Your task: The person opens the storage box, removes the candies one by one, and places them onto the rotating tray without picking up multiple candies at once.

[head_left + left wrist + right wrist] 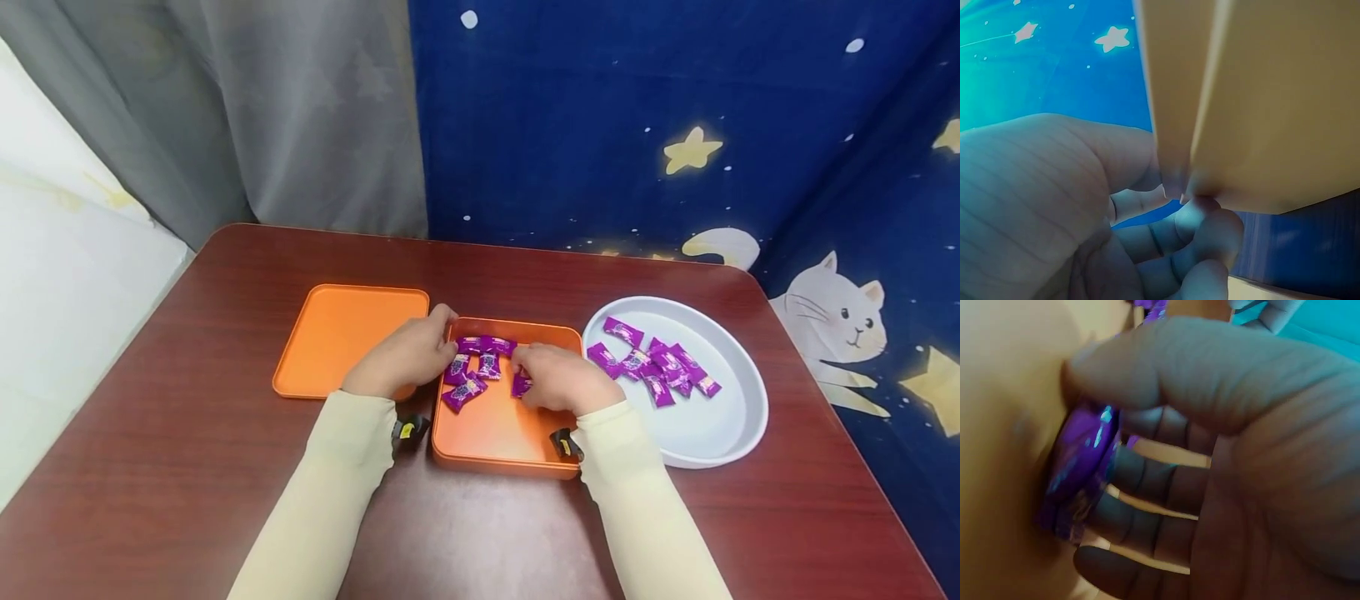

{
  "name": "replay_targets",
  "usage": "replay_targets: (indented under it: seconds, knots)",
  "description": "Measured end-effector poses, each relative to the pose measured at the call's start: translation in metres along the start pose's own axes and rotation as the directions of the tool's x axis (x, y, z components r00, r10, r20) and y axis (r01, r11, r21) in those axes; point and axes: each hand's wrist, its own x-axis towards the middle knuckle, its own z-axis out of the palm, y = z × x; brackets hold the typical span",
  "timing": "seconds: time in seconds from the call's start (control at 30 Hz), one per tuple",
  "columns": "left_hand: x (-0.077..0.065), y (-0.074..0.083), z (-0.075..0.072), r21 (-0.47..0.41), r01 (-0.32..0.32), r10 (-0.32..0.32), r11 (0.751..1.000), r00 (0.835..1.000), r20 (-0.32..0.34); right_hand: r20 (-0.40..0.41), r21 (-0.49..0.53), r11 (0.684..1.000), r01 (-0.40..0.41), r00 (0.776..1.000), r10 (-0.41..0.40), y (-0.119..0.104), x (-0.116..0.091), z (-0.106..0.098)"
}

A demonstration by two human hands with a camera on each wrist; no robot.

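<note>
We see a blue curtain (540, 125) beyond the orange box (487, 429), which is our landmark and sits on the brown desk (187, 417). White tray (735, 421): right of the box; we cannot tell if they touch, the right arm blocks that gap. Orange lid (360, 325): flat, left of the box, just beside it, its near right corner under the left arm. Pale sleeves (322, 483) come in from the box's near side, the right one over the tray's rim.

Left hand (408, 350): thumb and curled fingers pinch the box at its far left corner, steadying it, we guess. Right hand (562, 379): inside the box, right half, thumb and fingertips pinching the held candy (1082, 440), a purple wrapped one, low over the box floor. We also count five loose candies (489, 365) in the box, toward its far left part. More tray candies (663, 367) lie right of the box, heaped and overlapping, so no firm count.

Step in hand, as we judge it: placing or straightening the held candy in the box. Next move likely calls for easing the pinch and lifting away without nudging its neighbours. In the way: the right hand itself, which hides much of the box's right side.
</note>
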Motion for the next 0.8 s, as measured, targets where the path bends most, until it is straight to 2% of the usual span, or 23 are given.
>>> replay_targets:
  seconds: [0.3,0.47,0.8]
  knots:
    - [0.0005,0.0001,0.0023,0.003,-0.015,0.015,1.0,1.0,-0.015,-0.018,0.023,1.0,0.006,1.0,-0.005,0.0009,-0.0005,0.0007]
    - [0.0032,-0.0013,0.0012,0.009,-0.024,0.024,1.0,1.0,-0.019,-0.068,0.036,0.999,0.035,0.997,-0.033,0.0014,0.0017,-0.0009]
    - [0.0023,-0.001,0.0014,0.008,-0.03,0.03,1.0,1.0,-0.008,-0.146,0.0,0.996,0.088,0.985,-0.088,0.0005,-0.0031,-0.0072]
